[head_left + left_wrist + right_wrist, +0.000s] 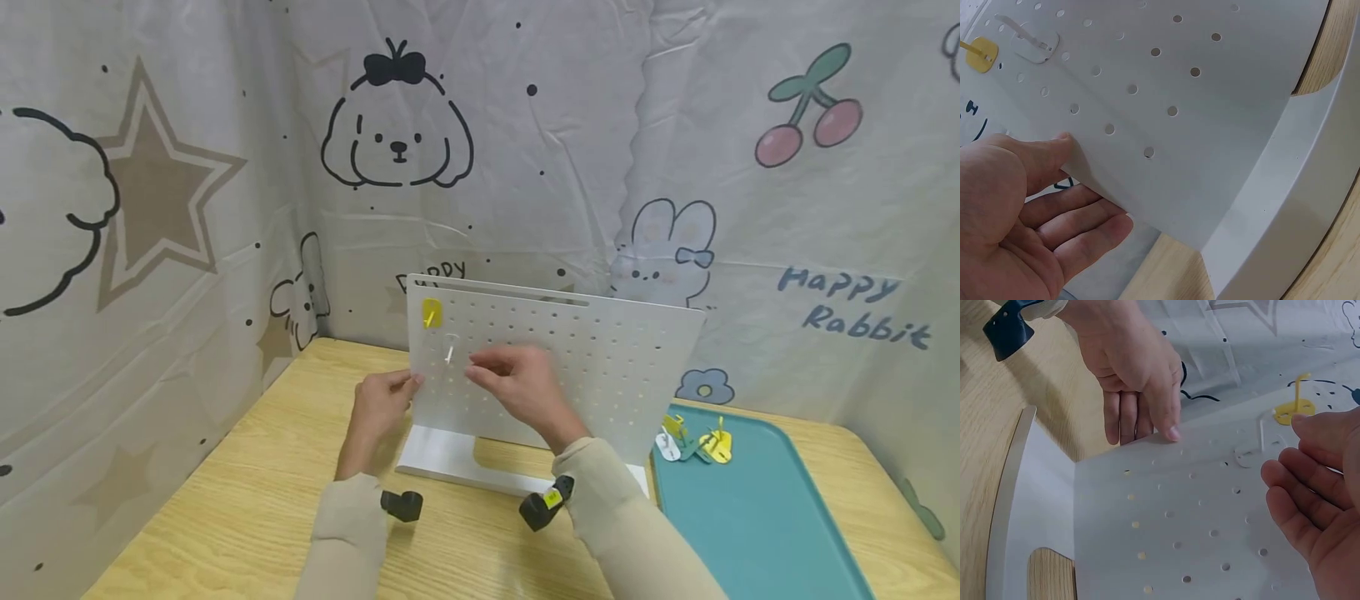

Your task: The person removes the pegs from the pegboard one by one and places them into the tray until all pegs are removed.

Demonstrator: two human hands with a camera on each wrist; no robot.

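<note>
A white pegboard [615,375] stands upright on its base. My left hand [378,408] holds its left edge, the thumb on the front face and the other fingers behind, as the left wrist view shows. A yellow hook [432,313] hangs near the board's top left corner. Lower and a little to the right of it sits a white hook [450,350], its peg sticking out toward me. Just right of that white hook is my right hand [525,387], apart from it, fingers loosely bent and nothing between them in the right wrist view [1322,487].
A teal tray [738,517] lies on the wooden table [247,500] to the right of the board. At its far left corner are several hooks, among them a yellow hook [718,447] and a white one [667,447]. Printed curtains [487,217] surround the table behind and at the sides.
</note>
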